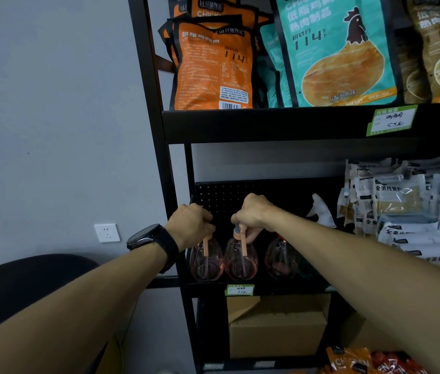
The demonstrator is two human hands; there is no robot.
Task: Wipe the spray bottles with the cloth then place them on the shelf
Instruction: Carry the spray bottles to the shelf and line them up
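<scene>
Placing step: left hand [190, 228] grips head of left pink spray bottle [206, 261], right hand [252, 213] grips middle pink spray bottle [240, 261]; both stand on shelf [267, 288]. Next: release, withdraw. Cloth not visible.

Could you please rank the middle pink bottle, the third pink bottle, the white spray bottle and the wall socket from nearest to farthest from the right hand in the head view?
From the right hand:
1. Middle pink bottle, held by its top, directly below.
2. Third pink bottle, just to its right on the shelf.
3. White spray bottle, further right, towards the back.
4. Wall socket, far left on the wall.
</scene>
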